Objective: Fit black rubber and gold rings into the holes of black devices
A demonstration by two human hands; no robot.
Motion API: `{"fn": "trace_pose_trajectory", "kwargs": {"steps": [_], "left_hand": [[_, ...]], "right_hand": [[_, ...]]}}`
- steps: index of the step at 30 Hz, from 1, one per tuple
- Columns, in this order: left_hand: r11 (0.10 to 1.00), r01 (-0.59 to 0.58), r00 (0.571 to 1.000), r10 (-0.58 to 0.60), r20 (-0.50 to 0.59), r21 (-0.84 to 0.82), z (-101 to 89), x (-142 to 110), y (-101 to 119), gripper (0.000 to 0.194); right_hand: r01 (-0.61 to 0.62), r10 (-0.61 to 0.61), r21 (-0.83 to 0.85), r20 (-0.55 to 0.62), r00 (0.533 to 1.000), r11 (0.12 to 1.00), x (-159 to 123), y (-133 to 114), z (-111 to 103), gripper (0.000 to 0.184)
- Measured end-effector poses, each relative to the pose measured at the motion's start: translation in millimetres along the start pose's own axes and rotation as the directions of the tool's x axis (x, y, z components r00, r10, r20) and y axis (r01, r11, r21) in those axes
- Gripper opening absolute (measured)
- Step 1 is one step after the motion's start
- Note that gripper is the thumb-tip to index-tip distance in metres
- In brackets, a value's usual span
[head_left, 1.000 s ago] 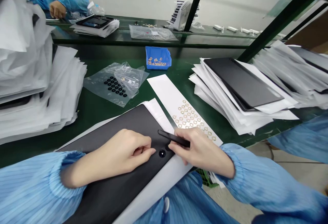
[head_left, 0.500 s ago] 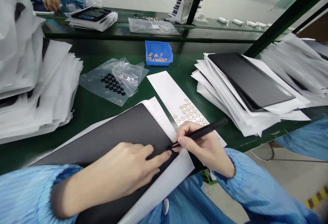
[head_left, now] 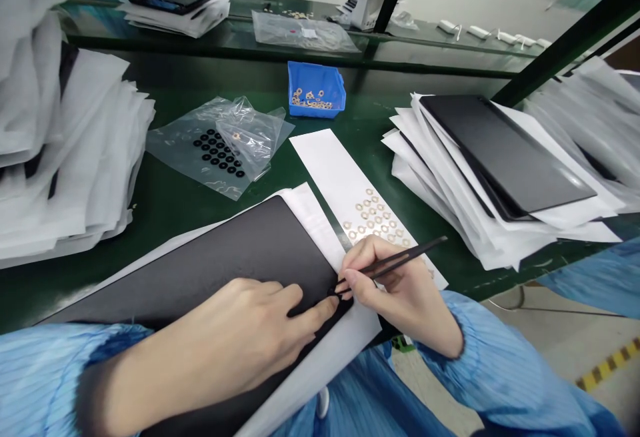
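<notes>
A dark grey flat panel, looking like a tablet's back cover, lies on white wrapping in front of me. Across it rests my left hand, its index finger stretched out to a spot near the panel's right corner and the other fingers loosely bent. My right hand pinches black tweezers, their tips pointing down at that same spot beside my left fingertip. A small black round piece shows at the tips, partly hidden. Just beyond my right hand, a white strip carries several small gold-coloured rings.
A clear plastic bag bears several black rings. Behind stands a blue bin with small ring parts. Wrapped stacks rise at left and right, the latter topped by a dark panel. A shelf runs along the back.
The tweezers have turned in my right hand, so both arms now show with a gap between them. My left hand stays on the panel. The view has shifted slightly.
</notes>
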State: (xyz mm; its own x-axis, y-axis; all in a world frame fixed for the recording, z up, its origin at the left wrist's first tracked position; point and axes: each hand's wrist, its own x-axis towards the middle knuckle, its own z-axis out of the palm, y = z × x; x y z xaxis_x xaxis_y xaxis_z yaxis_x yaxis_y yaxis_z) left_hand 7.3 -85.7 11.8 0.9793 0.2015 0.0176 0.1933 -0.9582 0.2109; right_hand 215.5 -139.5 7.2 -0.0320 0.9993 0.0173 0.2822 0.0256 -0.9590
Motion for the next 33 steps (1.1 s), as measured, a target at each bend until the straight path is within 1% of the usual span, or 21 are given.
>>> {"fn": "trace_pose_trajectory", "kwargs": {"steps": [5, 10, 15, 20, 24, 27, 33], "left_hand": [[1.0, -0.001, 1.0, 0.001, 0.003, 0.005, -0.1, -0.4, 0.2, 0.05], [1.0, -0.004, 1.0, 0.004, 0.003, 0.009, -0.1, -1.1, 0.4, 0.047], [1.0, 0.004, 1.0, -0.004, -0.003, 0.008, -1.9, 0.3, 0.4, 0.044], [1.0, 0.003, 1.0, -0.003, 0.006, 0.0, -2.0, -0.1, 0.2, 0.044], [1.0, 0.006, 1.0, -0.006, 0.018, 0.002, -0.6, -1.1, 0.0, 0.047], [1.0, 0.0, 1.0, 0.0, 0.018, 0.005, 0.3, -1.0, -0.1, 0.046], [1.0, 0.001, 1.0, -0.001, -0.001, 0.009, 0.5, -0.5, -0.2, 0.042]], "right_hand": [[0.048, -0.049, -0.059, -0.007, 0.999, 0.997, 0.9, -0.7, 0.1, 0.012], [0.047, -0.046, -0.095, 0.009, 0.999, 0.994, 1.7, -2.6, 0.1, 0.012], [0.08, -0.076, -0.126, 0.032, 0.997, 0.989, 5.6, -5.3, 0.0, 0.013], [0.051, -0.039, -0.152, 0.083, 0.996, 0.987, 9.8, -6.3, -1.1, 0.015], [-0.021, 0.024, -0.064, 0.051, 0.998, 0.998, 8.7, -5.8, -0.4, 0.013], [-0.026, 0.026, -0.026, 0.012, 1.0, 0.999, 6.5, -4.4, 1.1, 0.012], [0.057, -0.058, -0.171, 0.0, 0.998, 0.984, 4.4, -3.7, 3.9, 0.014]]}}
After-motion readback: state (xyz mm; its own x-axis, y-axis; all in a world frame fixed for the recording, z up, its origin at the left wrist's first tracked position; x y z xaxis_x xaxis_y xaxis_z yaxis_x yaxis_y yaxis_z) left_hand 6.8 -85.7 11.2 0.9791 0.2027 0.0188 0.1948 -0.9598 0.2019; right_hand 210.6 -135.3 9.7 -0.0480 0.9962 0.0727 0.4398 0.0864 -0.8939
